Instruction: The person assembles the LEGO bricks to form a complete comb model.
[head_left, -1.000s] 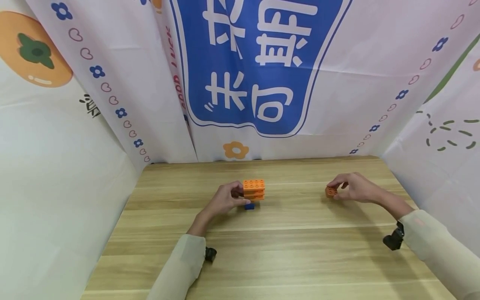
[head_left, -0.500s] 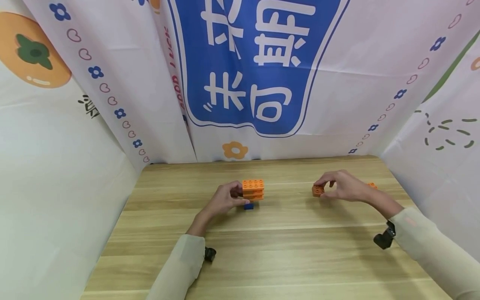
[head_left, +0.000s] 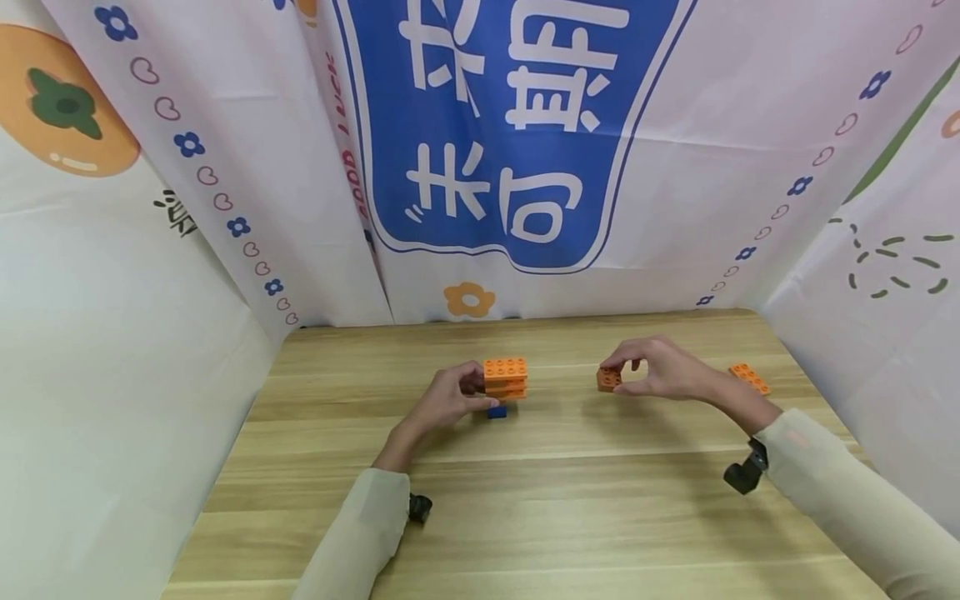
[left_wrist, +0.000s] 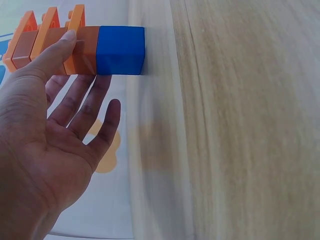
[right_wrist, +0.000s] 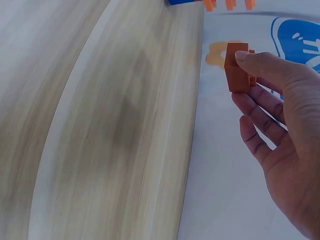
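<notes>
A stack of building bricks [head_left: 506, 368] stands upright on the table, with a blue brick [left_wrist: 121, 50] at its base and brown and bright orange layers alternating above it. My left hand [head_left: 447, 398] grips the stack from its left side; the thumb presses one face in the left wrist view, and the other fingers reach behind. Off to the right, my right hand [head_left: 663, 371] pinches a small brown brick [right_wrist: 237, 70] between thumb and fingers, raised over the table. Its studs face upward in the head view.
An orange building plate [head_left: 749, 378] lies on the wooden table [head_left: 570, 508] beyond my right forearm, near the right edge. Printed white cloth [head_left: 675, 208] hangs along the back and both sides of the table.
My right hand has moved left toward the stack with the brown brick, uncovering the orange plate at the right. My left hand and the stack have stayed in place.
</notes>
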